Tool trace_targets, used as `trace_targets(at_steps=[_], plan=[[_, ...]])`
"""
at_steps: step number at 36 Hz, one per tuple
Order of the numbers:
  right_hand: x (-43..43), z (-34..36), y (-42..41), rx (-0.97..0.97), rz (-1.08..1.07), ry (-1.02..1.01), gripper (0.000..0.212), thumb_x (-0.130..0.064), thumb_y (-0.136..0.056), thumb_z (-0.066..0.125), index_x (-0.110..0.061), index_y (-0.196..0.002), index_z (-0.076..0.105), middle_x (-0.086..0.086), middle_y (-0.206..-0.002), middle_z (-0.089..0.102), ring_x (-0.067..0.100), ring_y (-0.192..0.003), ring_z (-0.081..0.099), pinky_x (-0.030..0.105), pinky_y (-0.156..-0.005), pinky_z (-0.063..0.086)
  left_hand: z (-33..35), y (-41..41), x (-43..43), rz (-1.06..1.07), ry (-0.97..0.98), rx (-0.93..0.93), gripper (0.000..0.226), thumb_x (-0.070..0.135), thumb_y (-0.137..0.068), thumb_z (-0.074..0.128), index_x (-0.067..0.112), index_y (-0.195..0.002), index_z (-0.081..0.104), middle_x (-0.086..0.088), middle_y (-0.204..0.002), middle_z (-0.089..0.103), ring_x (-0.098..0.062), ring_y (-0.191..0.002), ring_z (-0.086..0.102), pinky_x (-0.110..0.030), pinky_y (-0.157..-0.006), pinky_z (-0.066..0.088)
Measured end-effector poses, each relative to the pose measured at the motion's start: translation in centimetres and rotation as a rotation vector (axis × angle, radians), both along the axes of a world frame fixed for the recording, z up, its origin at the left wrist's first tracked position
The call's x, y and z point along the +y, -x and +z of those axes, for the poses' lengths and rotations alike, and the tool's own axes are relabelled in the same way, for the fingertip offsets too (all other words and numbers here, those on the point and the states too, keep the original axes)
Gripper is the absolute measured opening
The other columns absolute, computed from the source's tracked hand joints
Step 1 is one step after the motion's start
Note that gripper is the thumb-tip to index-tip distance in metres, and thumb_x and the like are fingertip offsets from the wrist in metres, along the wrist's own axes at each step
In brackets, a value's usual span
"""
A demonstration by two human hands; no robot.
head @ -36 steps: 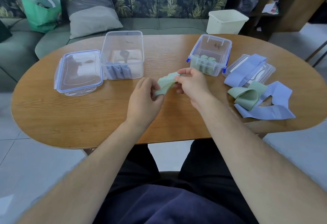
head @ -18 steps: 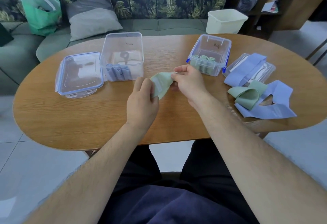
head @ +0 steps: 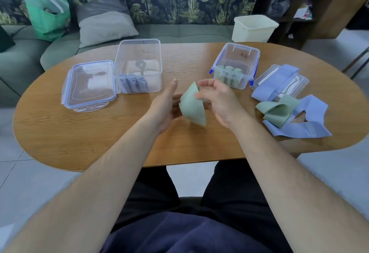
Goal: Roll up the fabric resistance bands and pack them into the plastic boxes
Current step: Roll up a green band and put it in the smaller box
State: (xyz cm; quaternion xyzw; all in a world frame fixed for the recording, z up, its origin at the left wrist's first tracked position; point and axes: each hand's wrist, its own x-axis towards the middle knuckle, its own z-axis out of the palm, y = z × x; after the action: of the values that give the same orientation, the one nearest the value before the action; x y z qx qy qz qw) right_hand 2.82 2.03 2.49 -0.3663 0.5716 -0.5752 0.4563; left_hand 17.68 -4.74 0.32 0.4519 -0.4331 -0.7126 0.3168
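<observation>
Above the middle of the wooden bench (head: 79, 133), the right hand (head: 217, 101) pinches the top edge of a green band (head: 192, 106) between thumb and fingers, its grip clenched on the fabric. The band hangs as a broad flap, its long axis running from the pinched upper end, far and slightly right, down to a loose corner that points near and right, toward the person. It is blurred, so whether any part is rolled cannot be told. The left hand (head: 166, 103) sits just left of the band with palm turned inward and fingers spread, its grip released; its fingertips may brush the fabric, but that cannot be told.

At the far left stands a tall clear box (head: 139, 67) with blue rolls (head: 132, 85) upright along its near wall, and a lid (head: 89, 85) lies flat just left of it. At the far right, a lower box with blue clips (head: 236, 65) holds green rolls (head: 229, 71) standing on end. Right of it a second lid (head: 299, 81) lies under a blue band (head: 275, 83) draped across it. Nearer, a folded green band (head: 277, 111) rests on top of another blue band (head: 307, 123) spread at the bench's right end.
</observation>
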Motion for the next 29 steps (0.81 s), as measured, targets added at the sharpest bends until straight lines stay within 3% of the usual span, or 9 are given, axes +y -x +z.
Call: trace_targets(at_steps=[4, 8, 12, 15, 17, 20, 22, 26, 29], plan=[[0.8, -0.2, 0.2, -0.078, 0.053, -0.034, 0.031, 0.002, -0.080, 0.070, -0.009, -0.106, 0.057, 0.005, -0.085, 0.066, 0.015, -0.073, 0.066, 0.035, -0.072, 0.053, 0.5, 1.1, -0.2, -0.016, 0.120, 0.011, 0.030, 0.015, -0.093, 0.071, 0.005, -0.121, 0.065, -0.012, -0.108, 0.071, -0.020, -0.083, 0.066, -0.029, -0.068, 0.055], [0.7, 0.2, 0.5, -0.153, -0.052, -0.057, 0.062, -0.030, -0.070, 0.080, 0.003, -0.117, 0.057, 0.027, -0.111, 0.070, 0.037, -0.102, 0.070, 0.055, -0.093, 0.054, 0.2, 1.3, 0.3, -0.009, 0.230, 0.051, 0.028, 0.002, -0.087, 0.074, 0.007, -0.112, 0.064, -0.012, -0.108, 0.071, -0.023, -0.092, 0.071, -0.033, -0.080, 0.058], [0.0, 0.6, 0.5, 0.047, -0.148, -0.107, 0.062, -0.053, -0.075, 0.080, -0.006, -0.112, 0.062, 0.016, -0.111, 0.073, 0.032, -0.104, 0.071, 0.049, -0.095, 0.056, 0.0, 1.2, 1.0, 0.012, 0.335, 0.106, 0.025, -0.006, -0.083, 0.074, 0.010, -0.098, 0.063, -0.006, -0.090, 0.067, -0.019, -0.084, 0.066, -0.036, -0.082, 0.057], [-0.2, 0.5, 0.4, 0.147, -0.174, -0.081, 0.023, -0.035, -0.092, 0.071, -0.015, -0.099, 0.064, 0.002, -0.097, 0.068, 0.019, -0.089, 0.064, 0.035, -0.080, 0.052, 0.1, 1.2, 1.1, 0.044, 0.396, 0.094, 0.026, -0.002, -0.080, 0.076, 0.012, -0.096, 0.061, -0.004, -0.092, 0.068, -0.017, -0.087, 0.066, -0.034, -0.083, 0.058], [-0.1, 0.5, 0.2, 0.156, -0.145, -0.049, 0.014, -0.030, -0.093, 0.069, -0.017, -0.094, 0.063, 0.000, -0.091, 0.065, 0.015, -0.085, 0.059, 0.035, -0.079, 0.047, 0.5, 1.1, 0.8, 0.092, 0.318, 0.130, 0.029, 0.014, -0.078, 0.078, 0.010, -0.098, 0.058, -0.010, -0.099, 0.065, -0.022, -0.096, 0.068, -0.037, -0.090, 0.058], [0.2, 0.6, -0.3, 0.106, -0.119, 0.010, 0.018, -0.033, -0.084, 0.074, -0.020, -0.087, 0.063, 0.002, -0.087, 0.061, 0.017, -0.085, 0.054, 0.038, -0.081, 0.043, 1.4, 1.1, 0.0, 0.159, 0.046, 0.134, 0.053, 0.034, -0.075, 0.085, -0.001, -0.108, 0.063, -0.013, -0.099, 0.060, -0.023, -0.092, 0.065, -0.036, -0.089, 0.060], [0.3, 0.5, -0.4, 0.079, -0.097, 0.004, 0.024, -0.040, -0.071, 0.078, -0.024, -0.081, 0.063, 0.005, -0.088, 0.061, 0.022, -0.087, 0.055, 0.043, -0.084, 0.044, 1.9, 1.2, -0.3, 0.112, -0.053, 0.160, 0.046, 0.035, -0.084, 0.081, 0.000, -0.111, 0.069, -0.012, -0.098, 0.069, -0.022, -0.087, 0.068, -0.036, -0.088, 0.060], [0.7, 0.5, -0.4, 0.007, -0.058, -0.012, 0.025, -0.027, -0.066, 0.078, -0.019, -0.082, 0.061, 0.013, -0.089, 0.062, 0.027, -0.082, 0.058, 0.046, -0.079, 0.047, 2.6, 1.3, -0.2, 0.080, 0.053, 0.212, 0.020, 0.011, -0.092, 0.071, 0.001, -0.109, 0.069, -0.013, -0.100, 0.073, -0.023, -0.089, 0.069, -0.035, -0.085, 0.058], [0.5, 1.2, -0.3, -0.045, -0.063, 0.004, 0.039, -0.029, -0.070, 0.077, -0.010, -0.102, 0.063, 0.013, -0.093, 0.069, 0.024, -0.083, 0.064, 0.041, -0.076, 0.052, 2.8, 1.2, 0.0, 0.103, 0.142, 0.226, 0.026, 0.001, -0.086, 0.074, 0.005, -0.110, 0.064, -0.014, -0.106, 0.070, -0.024, -0.091, 0.069, -0.031, -0.078, 0.056]])
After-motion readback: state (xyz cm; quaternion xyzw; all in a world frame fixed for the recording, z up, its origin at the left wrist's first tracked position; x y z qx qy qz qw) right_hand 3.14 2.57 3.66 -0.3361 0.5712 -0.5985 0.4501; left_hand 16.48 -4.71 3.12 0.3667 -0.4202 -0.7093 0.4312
